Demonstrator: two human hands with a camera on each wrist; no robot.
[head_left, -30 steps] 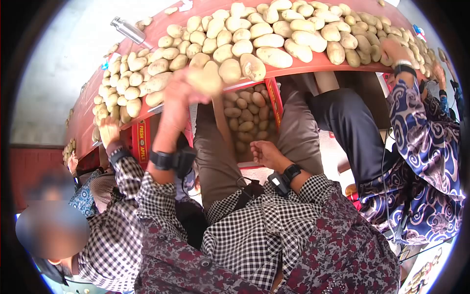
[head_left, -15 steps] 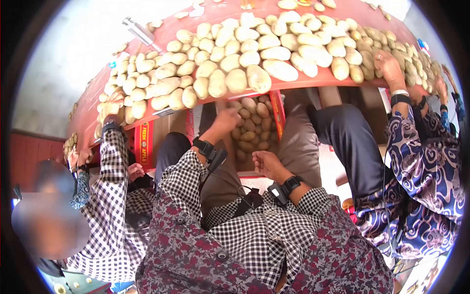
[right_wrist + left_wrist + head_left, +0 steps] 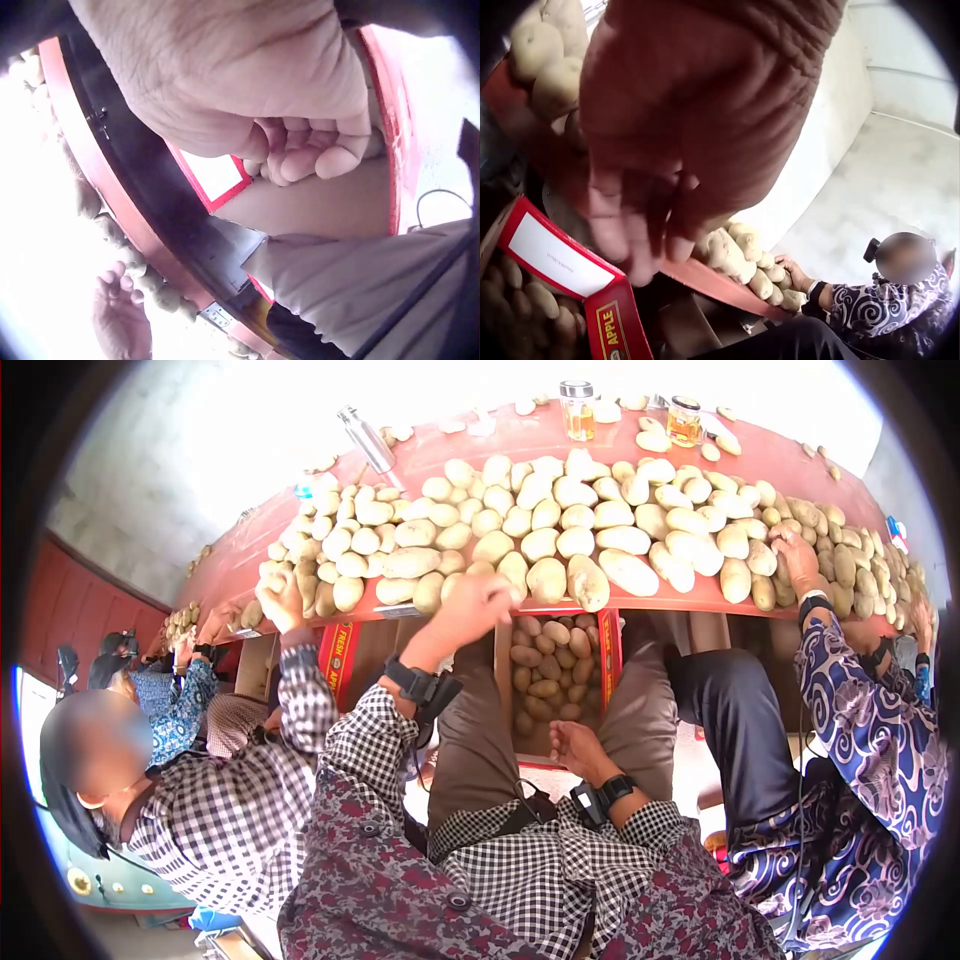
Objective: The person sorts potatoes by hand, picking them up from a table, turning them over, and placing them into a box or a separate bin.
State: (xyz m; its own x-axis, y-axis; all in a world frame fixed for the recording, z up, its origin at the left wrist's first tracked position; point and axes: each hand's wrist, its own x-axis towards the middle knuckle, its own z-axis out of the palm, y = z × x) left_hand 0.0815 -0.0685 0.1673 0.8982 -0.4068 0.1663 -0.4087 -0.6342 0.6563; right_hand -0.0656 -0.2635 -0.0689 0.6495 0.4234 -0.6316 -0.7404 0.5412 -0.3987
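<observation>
A heap of pale potatoes (image 3: 560,530) covers a red table (image 3: 770,460). Below its front edge, a red cardboard box (image 3: 608,650) between my knees holds more potatoes (image 3: 545,670). My left hand (image 3: 482,603) is raised to the table's front edge, among the nearest potatoes. In the left wrist view its fingers (image 3: 641,251) hang fairly straight and hold nothing, above the box flap (image 3: 555,259). My right hand (image 3: 575,745) stays low at the box's near edge. Its fingers (image 3: 307,154) are loosely curled and empty, in front of the box's inner wall (image 3: 330,202).
A person in a checked shirt on my left has a hand (image 3: 280,600) on the potatoes. A person in blue patterned sleeves on my right has a hand (image 3: 800,555) there too. Two jars (image 3: 578,410) and a metal bottle (image 3: 368,440) stand at the table's far side.
My left hand held a potato up at the table, went down to the box, and is now back at the table edge without it. The right hand stayed put.
</observation>
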